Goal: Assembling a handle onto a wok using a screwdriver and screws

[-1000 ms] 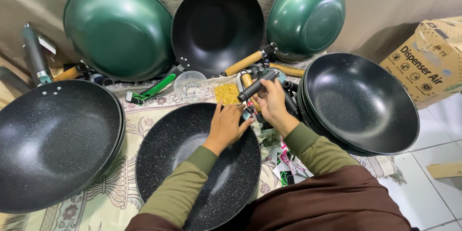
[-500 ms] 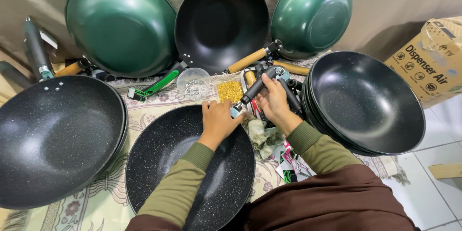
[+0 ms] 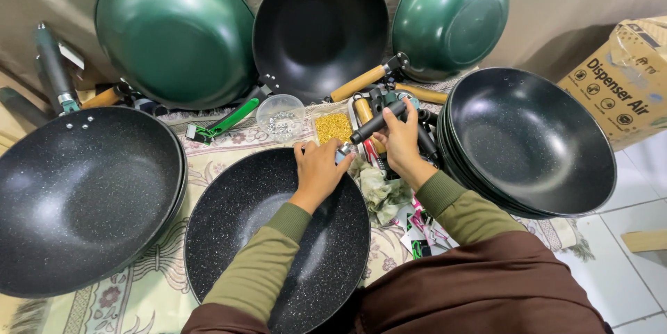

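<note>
The person is working a dark handle [image 3: 379,123] onto the speckled black wok [image 3: 278,237] lying directly in front of them on the patterned floor mat [image 3: 208,157].

- Right hand [image 3: 399,141]: fingers are wrapping closed around the far half of the handle, thumb on top.
- Left hand [image 3: 317,167]: fingers are curling over the wok's far rim, pinching at the handle's near, metal-tipped end, where it is meeting the rim. Whether a screw or tool is sitting under the fingertips, I cannot tell.
- Long axis of the handle: running from the left hand's fingertips up and away to the right, through the right hand's grip. Its wok end is lying closer to the left hand.
- Just beyond the left hand: a clear tub of small silver hardware [image 3: 280,118] and a tray of brass-coloured pieces [image 3: 333,126], both nearer that hand than the right.
- Right of the right hand: a stack of black woks [image 3: 535,143].
</note>
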